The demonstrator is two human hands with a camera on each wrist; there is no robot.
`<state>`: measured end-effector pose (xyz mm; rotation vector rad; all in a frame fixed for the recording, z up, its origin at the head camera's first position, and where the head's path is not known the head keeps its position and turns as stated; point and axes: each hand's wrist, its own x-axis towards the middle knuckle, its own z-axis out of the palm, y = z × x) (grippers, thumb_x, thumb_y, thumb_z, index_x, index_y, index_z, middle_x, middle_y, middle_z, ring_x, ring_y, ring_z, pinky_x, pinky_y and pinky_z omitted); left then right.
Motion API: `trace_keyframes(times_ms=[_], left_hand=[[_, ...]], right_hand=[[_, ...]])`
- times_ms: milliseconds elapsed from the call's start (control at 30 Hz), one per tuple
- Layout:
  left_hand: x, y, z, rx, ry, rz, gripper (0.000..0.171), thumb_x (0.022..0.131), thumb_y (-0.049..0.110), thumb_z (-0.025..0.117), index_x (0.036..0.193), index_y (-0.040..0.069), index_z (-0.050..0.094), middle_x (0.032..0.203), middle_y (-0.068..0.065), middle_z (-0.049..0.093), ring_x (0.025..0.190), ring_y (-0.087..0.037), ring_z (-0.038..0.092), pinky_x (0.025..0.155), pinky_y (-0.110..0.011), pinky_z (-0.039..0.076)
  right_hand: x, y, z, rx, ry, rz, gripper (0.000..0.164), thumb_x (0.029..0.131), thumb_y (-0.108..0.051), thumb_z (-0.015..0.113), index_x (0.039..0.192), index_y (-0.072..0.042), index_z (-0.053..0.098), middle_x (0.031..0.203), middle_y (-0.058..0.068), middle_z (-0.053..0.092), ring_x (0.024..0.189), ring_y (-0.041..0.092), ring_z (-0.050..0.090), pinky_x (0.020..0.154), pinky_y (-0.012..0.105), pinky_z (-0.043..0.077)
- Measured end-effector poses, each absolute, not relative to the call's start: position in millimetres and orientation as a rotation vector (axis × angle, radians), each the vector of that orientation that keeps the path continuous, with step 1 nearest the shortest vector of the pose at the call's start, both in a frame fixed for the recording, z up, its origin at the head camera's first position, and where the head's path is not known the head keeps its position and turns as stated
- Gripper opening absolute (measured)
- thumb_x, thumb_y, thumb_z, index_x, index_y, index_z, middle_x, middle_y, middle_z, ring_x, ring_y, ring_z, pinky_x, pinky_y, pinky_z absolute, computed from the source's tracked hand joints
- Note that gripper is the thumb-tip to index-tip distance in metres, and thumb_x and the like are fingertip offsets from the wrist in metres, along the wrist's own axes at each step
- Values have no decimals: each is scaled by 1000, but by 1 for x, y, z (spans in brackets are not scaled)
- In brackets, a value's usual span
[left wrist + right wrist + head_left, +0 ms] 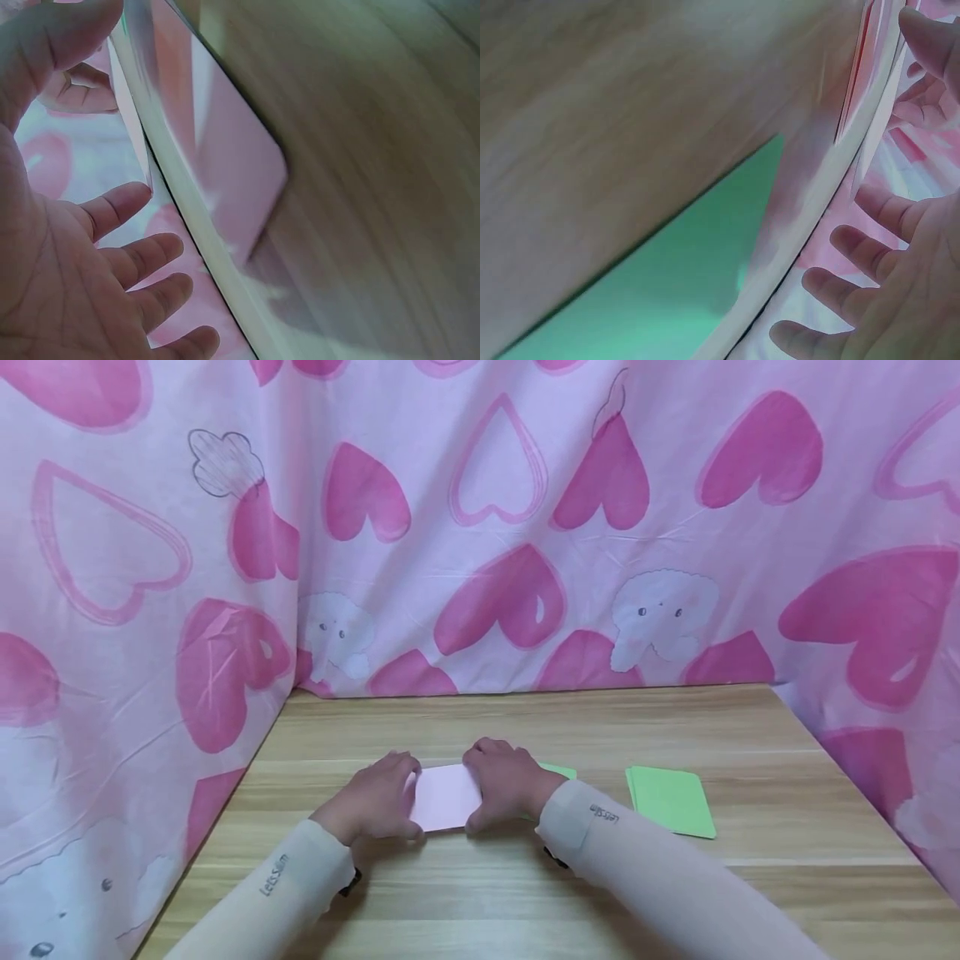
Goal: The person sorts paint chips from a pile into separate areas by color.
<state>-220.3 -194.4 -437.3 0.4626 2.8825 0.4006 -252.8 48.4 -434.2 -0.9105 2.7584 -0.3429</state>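
Between the two hands is a pale pink square card [447, 797], held up a little from the table. My left hand [381, 800] pinches its left edge with thumb and index finger. On the opposite edge my right hand [506, 781] pinches it in the same way, other fingers apart from the card. The left wrist view catches the held card [133, 112] almost edge-on, with another pink card [244, 180] lying on the table below. Partly hidden behind the right hand lies a green card [558, 771], which the right wrist view shows as a green corner [682, 285].
A small stack of green cards [671, 802] lies to the right, beyond the right forearm. The wood-grain table [480, 893] meets a pink heart-patterned curtain [502, 602] at its back and along its sides.
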Motion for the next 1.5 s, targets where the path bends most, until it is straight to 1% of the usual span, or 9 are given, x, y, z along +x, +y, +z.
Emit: trace_keyframes(times_ms=[167,367,500,633,800,933,1067,1300,1500], left_hand=[[-217,-203,-440,378,2852,406,90,63,40,97,137,11,55,129,-4,60,115,-22,58,111,-44,51],[-216,-209,-440,294,2806,472,90,65,39,98,139,13,54,139,-6,61,141,-32,50,120,-56,42],[-216,-217,-442,254,2801,508,88,63,35,100,136,15,56,135,-4,62,141,-33,49,119,-58,42],[-216,-224,-444,286,2819,482,86,64,34,99,135,13,56,129,-2,62,134,-30,52,117,-53,45],[-218,-231,-446,277,2822,470,85,65,33,99,136,14,56,124,-1,60,111,-22,54,107,-47,51],[-219,-236,-446,283,2827,485,83,65,30,98,135,13,57,133,-4,60,127,-27,55,114,-52,47],[-219,-238,-444,266,2815,501,82,65,28,98,135,13,57,139,-6,59,148,-38,43,121,-60,38],[-221,-238,-444,246,2799,487,82,65,28,98,135,15,58,140,-5,58,134,-31,51,116,-58,44],[-222,-238,-446,228,2792,462,85,65,30,99,138,15,58,144,-7,56,129,-29,54,115,-58,46]], right_hand=[[-253,37,-435,-909,2744,-327,92,67,-56,91,141,-15,56,140,0,54,122,20,51,102,47,48],[-254,26,-438,-895,2734,-303,92,67,-57,90,141,-16,56,136,-2,53,119,18,50,104,47,48],[-254,18,-439,-911,2735,-307,90,68,-57,89,140,-15,56,135,-1,54,118,19,51,107,49,47],[-254,12,-440,-917,2734,-317,88,67,-56,89,138,-15,56,132,-1,54,116,19,51,105,48,48],[-256,5,-447,-905,2736,-326,88,67,-57,89,137,-15,57,130,-2,54,115,20,51,103,49,48],[-259,-2,-451,-889,2731,-319,88,67,-59,89,136,-16,57,130,-1,54,116,21,52,104,51,48],[-261,-6,-452,-876,2727,-307,87,67,-59,89,135,-16,57,129,-1,55,115,21,51,102,49,49],[-261,-9,-450,-854,2717,-283,88,68,-60,90,137,-16,57,127,-1,55,115,21,51,104,49,48],[-261,-10,-448,-847,2705,-275,88,68,-60,90,137,-16,58,126,-1,55,115,21,50,103,49,49]])
